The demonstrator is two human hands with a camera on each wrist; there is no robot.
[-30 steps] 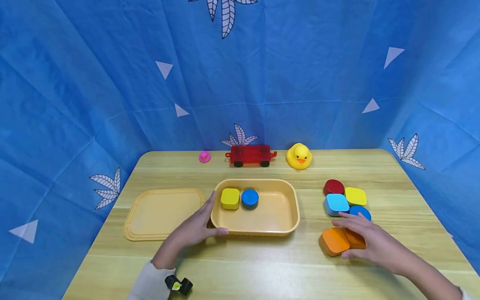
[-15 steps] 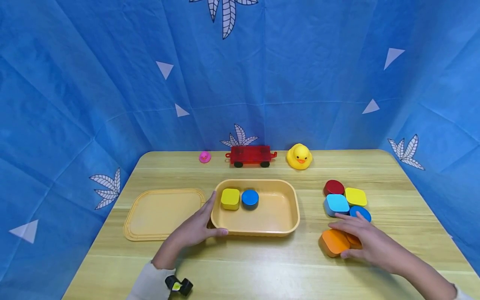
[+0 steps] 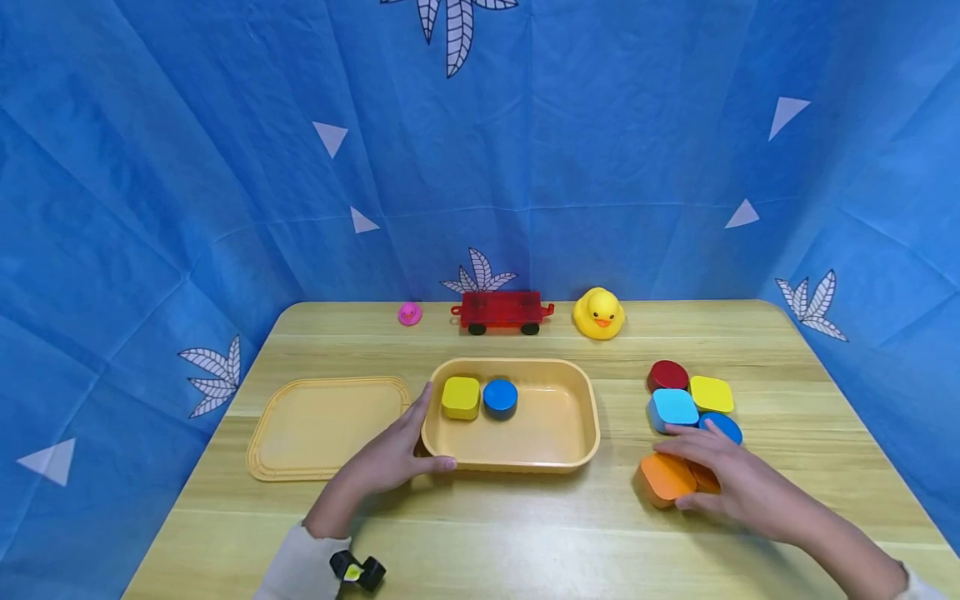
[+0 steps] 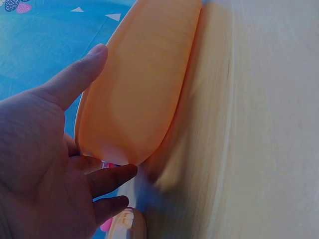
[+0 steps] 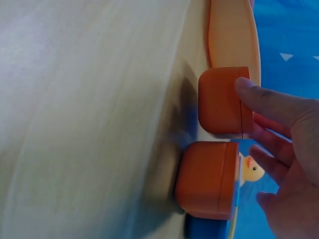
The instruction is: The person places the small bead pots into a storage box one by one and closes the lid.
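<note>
My left hand (image 3: 393, 454) holds the left end of a tan plastic container (image 3: 540, 457), thumb on the near wall and fingers round the end. The left wrist view has the thumb on the container's wall (image 4: 134, 84). Inside stand a yellow rounded-square block (image 3: 461, 397) and a blue round block (image 3: 500, 398). On the right, my right hand (image 3: 738, 483) grips an orange rounded-square block (image 3: 664, 480) between thumb and fingers. In the right wrist view this orange block (image 5: 219, 102) is just off the table, with a second orange block (image 5: 204, 179) beside it.
Behind the right hand are red (image 3: 667, 376), light blue (image 3: 673, 410), yellow (image 3: 711, 393) and blue (image 3: 722, 427) blocks. A tan lid (image 3: 330, 429) lies left of the container. A pink duck (image 3: 409, 313), red wagon (image 3: 501, 310) and yellow duck (image 3: 598, 313) line the back.
My right hand has shifted slightly left, its fingers now on the front orange block, which has risen a little. The left hand and container have stayed put.
</note>
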